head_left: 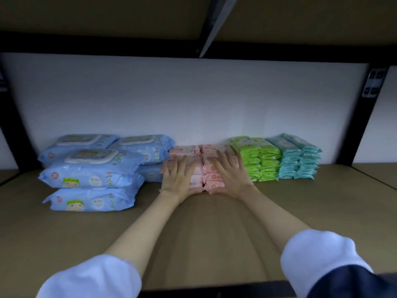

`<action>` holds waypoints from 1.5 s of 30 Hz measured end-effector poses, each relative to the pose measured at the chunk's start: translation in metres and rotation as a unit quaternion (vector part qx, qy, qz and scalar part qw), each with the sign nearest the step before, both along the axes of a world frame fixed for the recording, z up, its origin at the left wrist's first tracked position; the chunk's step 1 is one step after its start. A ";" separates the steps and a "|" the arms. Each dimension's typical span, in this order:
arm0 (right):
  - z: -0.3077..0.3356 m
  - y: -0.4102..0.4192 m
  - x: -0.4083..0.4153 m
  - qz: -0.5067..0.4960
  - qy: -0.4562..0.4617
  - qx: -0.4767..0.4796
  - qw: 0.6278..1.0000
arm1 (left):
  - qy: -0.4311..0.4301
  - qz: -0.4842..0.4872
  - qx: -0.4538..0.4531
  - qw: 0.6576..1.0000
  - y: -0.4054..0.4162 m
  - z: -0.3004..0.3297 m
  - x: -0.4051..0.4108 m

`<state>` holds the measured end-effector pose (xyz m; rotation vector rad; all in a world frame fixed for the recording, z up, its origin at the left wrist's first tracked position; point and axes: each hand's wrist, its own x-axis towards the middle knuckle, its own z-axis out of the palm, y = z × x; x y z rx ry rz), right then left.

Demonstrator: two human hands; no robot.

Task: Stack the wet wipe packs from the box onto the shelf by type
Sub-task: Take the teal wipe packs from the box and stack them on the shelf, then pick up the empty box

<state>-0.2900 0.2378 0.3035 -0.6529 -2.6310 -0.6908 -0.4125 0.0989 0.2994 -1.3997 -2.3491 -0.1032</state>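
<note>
Both hands are laid on the pink packs (pixel 196 166) in the middle of the shelf (pixel 214 222). The left hand (pixel 177 178) has its fingers spread flat over the top of the left-hand pink pile, its thumb down against the front end; the right hand (pixel 228 174) lies the same way on the right-hand pile. Neither hand is closed around a pack; they press and cup the piles from the top and front, which looks to me like squaring them up or pushing them back toward the white wall (pixel 193 100) behind.

Outward from the hands, the sorting is plain to see. Just to the right of the pink piles, touching or nearly so, stand the green packs (pixel 257 160) in neat stacks, and right beside those the teal packs (pixel 298 158). To the left are the big blue packs (pixel 92 168), far larger than the rest, lying in looser stacks, two rows deep, the front ones a little askew.

So four kinds stand in four groups, each colour kept to itself. I would judge the job well along, perhaps near its end, with the pink group being tidied. The box is not in sight from here, so I cannot say whether any packs are left in it. The blue stacks could do with straightening.
</note>
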 end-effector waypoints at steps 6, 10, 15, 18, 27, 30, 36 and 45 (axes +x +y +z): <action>-0.009 -0.069 0.050 0.021 0.050 -0.130 0.990 | -0.074 0.013 0.034 0.997 -0.064 0.002 0.049; -0.018 -0.125 0.103 0.071 0.153 -0.161 0.973 | -0.087 -0.031 0.126 0.988 -0.123 -0.003 0.112; -0.047 -0.196 0.172 0.144 0.284 -0.185 0.930 | -0.130 -0.107 0.230 0.959 -0.200 -0.046 0.180; -0.092 -0.228 0.207 0.154 0.297 -0.224 0.916 | -0.188 -0.087 0.230 0.951 -0.238 -0.096 0.206; -0.289 -0.252 0.270 -0.158 -0.076 -0.491 0.854 | -0.425 0.153 -0.005 0.892 -0.332 -0.288 0.217; -0.328 -0.250 0.293 -0.213 -0.123 -0.499 0.831 | -0.498 0.210 -0.087 0.837 -0.362 -0.338 0.202; -0.369 -0.250 0.315 -0.246 -0.081 -0.608 0.751 | -0.611 0.172 -0.008 0.773 -0.375 -0.366 0.187; -0.353 -0.240 0.335 -0.217 -0.025 -0.597 0.772 | -0.600 0.160 -0.014 0.784 -0.380 -0.347 0.191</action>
